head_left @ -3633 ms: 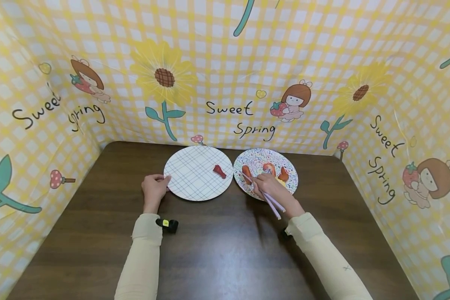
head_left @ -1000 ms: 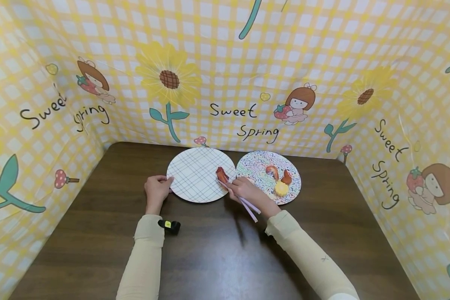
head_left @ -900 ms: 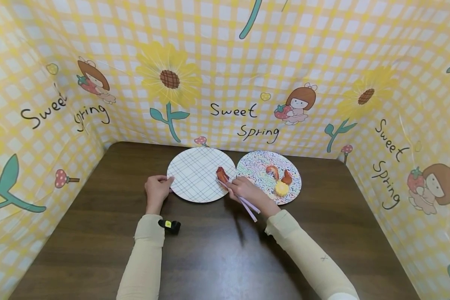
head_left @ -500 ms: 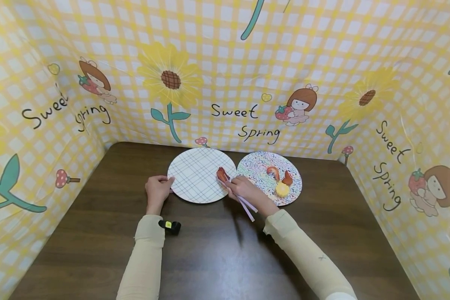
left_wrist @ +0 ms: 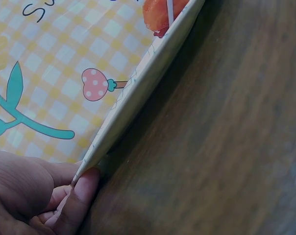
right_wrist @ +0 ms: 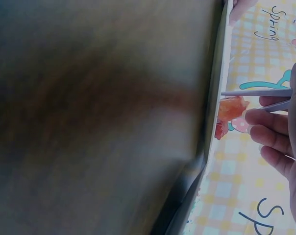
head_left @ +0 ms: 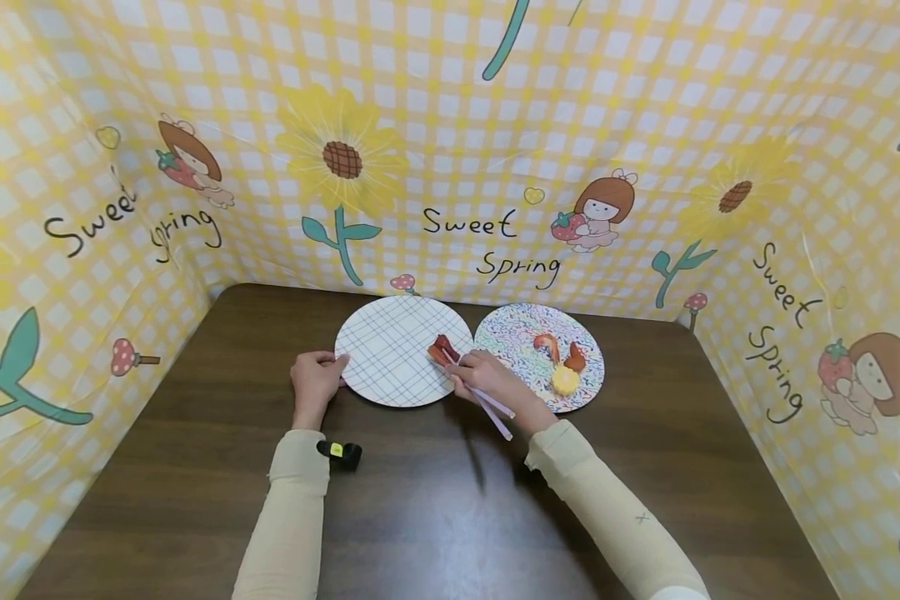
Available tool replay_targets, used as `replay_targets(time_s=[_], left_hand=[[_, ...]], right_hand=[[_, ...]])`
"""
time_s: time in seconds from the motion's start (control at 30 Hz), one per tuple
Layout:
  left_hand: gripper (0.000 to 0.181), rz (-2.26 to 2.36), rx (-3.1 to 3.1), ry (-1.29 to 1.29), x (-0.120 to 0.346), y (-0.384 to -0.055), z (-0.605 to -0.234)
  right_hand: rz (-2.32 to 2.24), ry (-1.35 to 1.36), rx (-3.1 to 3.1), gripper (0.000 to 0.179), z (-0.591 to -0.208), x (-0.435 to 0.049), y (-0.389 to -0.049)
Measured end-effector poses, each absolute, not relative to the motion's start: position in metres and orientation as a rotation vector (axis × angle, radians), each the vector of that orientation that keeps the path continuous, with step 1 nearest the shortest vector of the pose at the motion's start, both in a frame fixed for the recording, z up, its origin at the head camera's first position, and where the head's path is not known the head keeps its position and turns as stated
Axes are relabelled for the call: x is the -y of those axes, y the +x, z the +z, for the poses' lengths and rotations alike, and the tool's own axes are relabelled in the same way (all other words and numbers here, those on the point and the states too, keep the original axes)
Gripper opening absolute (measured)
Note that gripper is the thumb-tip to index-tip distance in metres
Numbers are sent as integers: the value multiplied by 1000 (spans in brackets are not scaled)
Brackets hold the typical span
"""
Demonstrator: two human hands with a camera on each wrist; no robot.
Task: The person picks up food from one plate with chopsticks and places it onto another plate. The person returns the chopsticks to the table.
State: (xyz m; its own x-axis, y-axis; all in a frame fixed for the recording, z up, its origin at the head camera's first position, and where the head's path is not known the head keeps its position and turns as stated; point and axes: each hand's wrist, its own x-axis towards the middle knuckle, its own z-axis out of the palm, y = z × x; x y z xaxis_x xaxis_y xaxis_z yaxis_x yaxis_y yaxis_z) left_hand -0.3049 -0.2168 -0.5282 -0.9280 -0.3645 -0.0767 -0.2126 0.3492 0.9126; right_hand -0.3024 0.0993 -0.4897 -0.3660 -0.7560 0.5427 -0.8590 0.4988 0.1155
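In the head view, my left hand (head_left: 315, 381) pinches the left rim of a white plate (head_left: 382, 337) with a blue line grid. The left wrist view shows the rim held between thumb and fingers. My right hand (head_left: 492, 381) holds a pair of lilac chopsticks (head_left: 497, 422) over that plate's right side. Their tips are at an orange-brown food piece (head_left: 437, 355), which lies against a dark red piece (head_left: 446, 343). In the right wrist view, one chopstick (right_wrist: 258, 92) runs along the orange piece (right_wrist: 233, 107); whether the tips grip it, I cannot tell.
A speckled, multicoloured plate (head_left: 506, 325) stands close on the right. It carries a curled shrimp-like piece (head_left: 547, 345), a brown-orange piece (head_left: 575, 357) and a yellow corn-like round (head_left: 566, 380). Patterned cloth (head_left: 450, 150) walls the brown table (head_left: 412, 500) at back and sides.
The right hand has carried the orange-brown piece on chopsticks from the speckled plate to the grid plate. Since half a second ago, that piece has shifted slightly left. The left hand keeps its hold.
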Motion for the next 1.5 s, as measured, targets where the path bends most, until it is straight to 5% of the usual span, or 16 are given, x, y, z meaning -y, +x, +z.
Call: replay_targets(time_s=[1.5], left_hand=[[39, -1626, 2469, 494, 215, -306, -527]], right_hand=[[680, 1298, 2320, 16, -477, -149, -277]])
